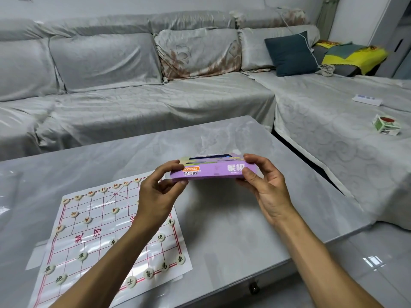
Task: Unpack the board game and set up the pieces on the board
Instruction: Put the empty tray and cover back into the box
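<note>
A flat purple game box (213,171) with white characters hangs above the grey table (233,218), held level by both hands. My left hand (159,194) pinches its left end and my right hand (264,187) grips its right end. To the lower left a white paper board (100,232) with red grid lines lies flat on the table. Several round cream pieces (82,255) with black or brown characters stand on its lines, many along the near and far rows. My left forearm hides part of the board.
A grey covered sofa (133,85) runs behind and along the right of the table. On it lie a dark blue cushion (291,53), a yellow cloth (355,55), a small green and white box (385,125) and a white packet (367,100).
</note>
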`<state>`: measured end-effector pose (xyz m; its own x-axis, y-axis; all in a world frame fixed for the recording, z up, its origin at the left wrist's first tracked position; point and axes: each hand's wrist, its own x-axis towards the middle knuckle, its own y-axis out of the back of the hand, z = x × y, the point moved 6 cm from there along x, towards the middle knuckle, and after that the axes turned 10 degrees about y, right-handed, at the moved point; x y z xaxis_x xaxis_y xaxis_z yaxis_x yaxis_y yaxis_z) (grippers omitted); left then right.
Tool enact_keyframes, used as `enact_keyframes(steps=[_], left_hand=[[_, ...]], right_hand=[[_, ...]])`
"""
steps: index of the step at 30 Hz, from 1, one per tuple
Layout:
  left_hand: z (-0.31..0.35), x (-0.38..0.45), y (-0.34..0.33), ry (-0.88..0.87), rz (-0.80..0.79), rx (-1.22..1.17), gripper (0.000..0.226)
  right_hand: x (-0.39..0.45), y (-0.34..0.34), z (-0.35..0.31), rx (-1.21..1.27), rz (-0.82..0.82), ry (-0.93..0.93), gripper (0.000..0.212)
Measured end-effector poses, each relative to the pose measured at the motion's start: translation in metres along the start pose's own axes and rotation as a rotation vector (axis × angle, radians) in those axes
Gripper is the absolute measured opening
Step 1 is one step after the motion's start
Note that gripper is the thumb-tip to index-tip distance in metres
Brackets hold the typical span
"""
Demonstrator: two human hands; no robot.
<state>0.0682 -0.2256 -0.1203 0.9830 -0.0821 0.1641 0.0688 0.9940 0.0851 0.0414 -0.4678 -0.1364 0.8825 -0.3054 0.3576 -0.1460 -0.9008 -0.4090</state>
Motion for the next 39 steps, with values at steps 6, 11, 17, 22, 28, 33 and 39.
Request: enact_keyframes(steps=[6, 11, 17, 22, 28, 33, 39], left_hand=[[0.000, 0.000, -0.002, -0.013, 0.025, -0.002, 0.037], [0.001, 0.002, -0.002, -0.011, 0.009, -0.002, 0.038], [0.002, 0.008, 0.002, -0.003, 0.077, -0.008, 0.029], [0.010, 0.009, 0.003, -0.040, 0.036, 0.007, 0.023], [0.010, 0.013, 0.003, -0.087, 0.074, 0.069, 0.020], [0.013, 0.018, 0.013, -0.116, 0.104, 0.067, 0.019], [0.022, 0.020, 0.014, -0.207, 0.116, 0.164, 0.017]], right_hand=[[0.000, 0.000, 0.003, -0.012, 0.012, 0.006, 0.033], [0.000, 0.001, -0.002, -0.059, -0.001, 0.016, 0.051], [0.000, -0.003, -0.008, -0.159, 0.042, 0.109, 0.032], [0.003, -0.004, -0.013, -0.190, 0.046, 0.153, 0.018], [0.003, -0.005, -0.017, -0.269, 0.023, 0.211, 0.018], [-0.003, -0.022, -0.024, -0.461, -0.063, 0.387, 0.021], [0.000, -0.020, -0.028, -0.535, -0.038, 0.465, 0.024]])
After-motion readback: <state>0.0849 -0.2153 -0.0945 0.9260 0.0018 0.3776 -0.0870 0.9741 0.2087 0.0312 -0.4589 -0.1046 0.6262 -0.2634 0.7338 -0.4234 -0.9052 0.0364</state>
